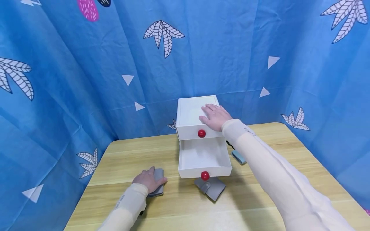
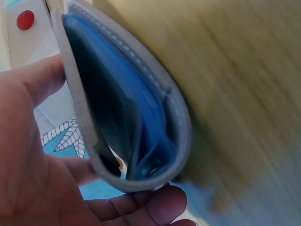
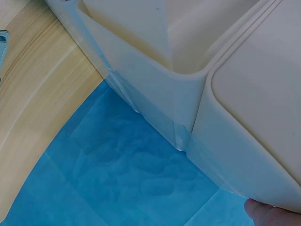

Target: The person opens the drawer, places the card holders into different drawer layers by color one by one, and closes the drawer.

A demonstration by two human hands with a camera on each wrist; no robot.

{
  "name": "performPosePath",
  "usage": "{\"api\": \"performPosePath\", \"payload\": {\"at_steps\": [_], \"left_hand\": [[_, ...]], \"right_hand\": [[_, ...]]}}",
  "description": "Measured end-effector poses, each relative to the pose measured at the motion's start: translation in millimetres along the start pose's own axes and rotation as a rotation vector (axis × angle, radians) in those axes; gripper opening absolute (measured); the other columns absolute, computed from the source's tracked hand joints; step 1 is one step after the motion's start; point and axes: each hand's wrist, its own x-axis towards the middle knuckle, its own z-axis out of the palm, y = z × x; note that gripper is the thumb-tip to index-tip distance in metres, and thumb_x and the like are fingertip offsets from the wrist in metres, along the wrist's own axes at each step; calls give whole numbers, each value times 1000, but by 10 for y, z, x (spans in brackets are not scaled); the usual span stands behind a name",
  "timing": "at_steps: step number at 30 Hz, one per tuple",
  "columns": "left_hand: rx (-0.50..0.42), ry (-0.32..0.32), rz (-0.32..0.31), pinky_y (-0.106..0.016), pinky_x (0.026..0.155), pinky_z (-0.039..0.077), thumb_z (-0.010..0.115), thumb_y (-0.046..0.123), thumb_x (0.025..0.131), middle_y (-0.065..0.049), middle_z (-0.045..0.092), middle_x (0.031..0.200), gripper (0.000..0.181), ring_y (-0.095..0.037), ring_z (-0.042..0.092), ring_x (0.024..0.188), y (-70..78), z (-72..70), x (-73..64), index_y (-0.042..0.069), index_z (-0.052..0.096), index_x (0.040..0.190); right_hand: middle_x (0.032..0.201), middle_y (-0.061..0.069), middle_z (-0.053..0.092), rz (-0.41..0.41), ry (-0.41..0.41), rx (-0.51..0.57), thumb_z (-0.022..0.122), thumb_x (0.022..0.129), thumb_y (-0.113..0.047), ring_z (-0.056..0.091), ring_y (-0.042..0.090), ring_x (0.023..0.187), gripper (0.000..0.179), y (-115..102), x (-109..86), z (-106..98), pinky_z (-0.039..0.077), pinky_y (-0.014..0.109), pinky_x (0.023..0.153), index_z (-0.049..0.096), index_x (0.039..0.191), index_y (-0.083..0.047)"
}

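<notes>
My left hand (image 1: 146,180) grips a grey wallet (image 1: 159,174) at the left of the table. In the left wrist view the thumb and fingers curl round this wallet (image 2: 184,123), which gapes at one end and shows blue inner pockets. My right hand (image 1: 216,117) rests flat, fingers spread, on top of a white two-drawer box (image 1: 188,110). Its lower drawer (image 1: 189,172) is pulled out, with nothing seen inside; the upper one is closed. In the right wrist view some fingertips (image 3: 273,214) touch the edge of the box (image 3: 263,89).
Another grey wallet (image 1: 216,190) with a snap strap lies under the front of the lower drawer. A light blue item (image 1: 238,157), perhaps a wallet, lies right of the box. Red knobs (image 1: 205,175) stick out from the drawers. A blue curtain (image 1: 219,48) hangs behind the table.
</notes>
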Motion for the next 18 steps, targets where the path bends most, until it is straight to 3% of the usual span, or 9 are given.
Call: {"api": "performPosePath", "payload": {"at_steps": [18], "left_hand": [[3, 6, 2, -49, 79, 51, 59, 65, 83, -29, 57, 120, 91, -34, 59, 95, 125, -50, -31, -3, 42, 141]], "right_hand": [[159, 4, 20, -1, 0, 8, 32, 96, -60, 13, 26, 146, 69, 7, 14, 0, 7, 46, 117, 24, 154, -22]]}}
